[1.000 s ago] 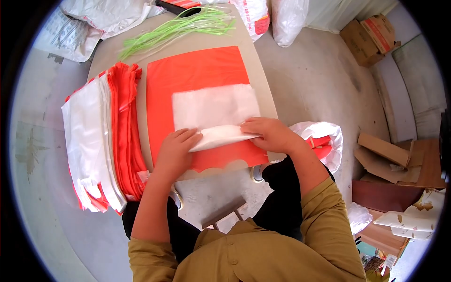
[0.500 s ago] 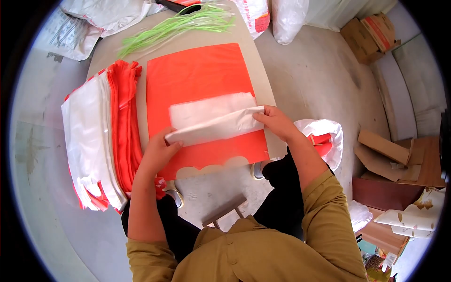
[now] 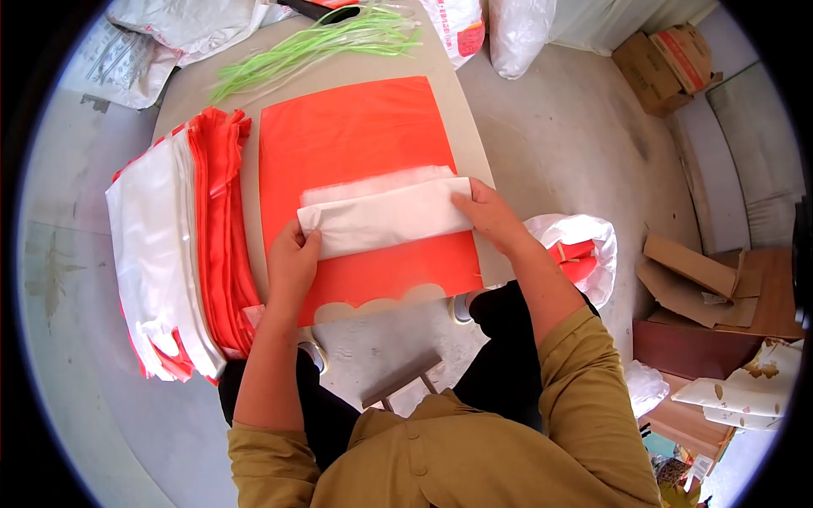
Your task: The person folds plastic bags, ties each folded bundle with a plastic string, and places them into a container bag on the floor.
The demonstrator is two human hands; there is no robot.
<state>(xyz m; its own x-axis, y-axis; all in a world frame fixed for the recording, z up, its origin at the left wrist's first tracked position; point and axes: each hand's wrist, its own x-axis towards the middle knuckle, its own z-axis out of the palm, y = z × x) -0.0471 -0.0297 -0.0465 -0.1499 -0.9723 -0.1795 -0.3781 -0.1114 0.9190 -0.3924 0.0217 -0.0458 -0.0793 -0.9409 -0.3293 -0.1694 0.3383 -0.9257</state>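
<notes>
A folded white sheet [image 3: 385, 222], thin like plastic film, stretches between my two hands over a red sheet [image 3: 351, 127]. My left hand [image 3: 294, 258] pinches its left end between thumb and fingers. Gripping the right end is my right hand [image 3: 493, 216]. Behind its upper edge shows another white layer [image 3: 373, 184], slightly blurred. The red sheet lies flat on the table [image 3: 466, 135], its scalloped near edge at the table's front. Left of it, a thick stack of red and white folded plastic pieces [image 3: 161, 245] hangs over the table's side.
Green strips [image 3: 318, 49] lie at the table's far end beside a black object [image 3: 339, 15]. White sacks [image 3: 118, 63] stand at the far left. By my right knee, a white bag [image 3: 603, 241] holds red rolls. Cardboard boxes [image 3: 652, 72] and an opened carton [image 3: 694, 275] are at the right.
The white sheet's narrow upright fold has been laid back flatter and away from me, covering more of the white layer behind. Both hands moved slightly up and left with it.
</notes>
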